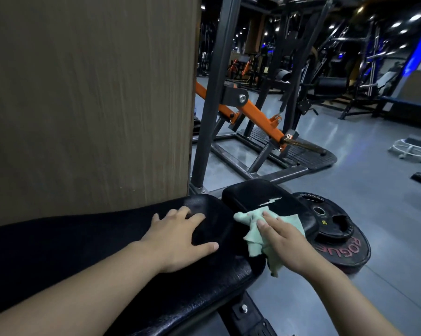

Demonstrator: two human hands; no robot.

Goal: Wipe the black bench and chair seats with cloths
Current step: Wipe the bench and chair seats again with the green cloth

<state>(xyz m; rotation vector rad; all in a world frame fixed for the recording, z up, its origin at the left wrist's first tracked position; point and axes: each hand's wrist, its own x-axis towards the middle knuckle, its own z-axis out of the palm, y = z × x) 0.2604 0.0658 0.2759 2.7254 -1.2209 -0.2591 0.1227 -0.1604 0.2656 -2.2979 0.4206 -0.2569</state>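
Black textured vinyl of the bench pad (192,294) fills the near field. Left hand (180,236) lies flat on its far end, fingers spread wide, holding nothing; judged to be bracing the pad. Just beyond, a pale green cloth (253,236) is bunched across the gap onto the separate seat pad (253,192). Right hand (284,241) presses it down with straight fingers, and loose cloth hangs below the palm. Step in hand, as judged: wiping the near edge of the seat pad. To do it well, flatten the cloth so that more of it meets the vinyl, then work in overlapping strokes from the near edge outward. Run a fold into the seam between the two pads, where grime likely collects. A pale tear (270,202) shows in the seat covering just past the fingertips. Go lightly there and stroke along the tear, not across it, or the cloth may snag and lift the edge. Weight plates (335,229) lie on the floor touching or just beside the seat pad's right side, so keep the hanging cloth off them. An orange lever (253,112) stands well beyond.
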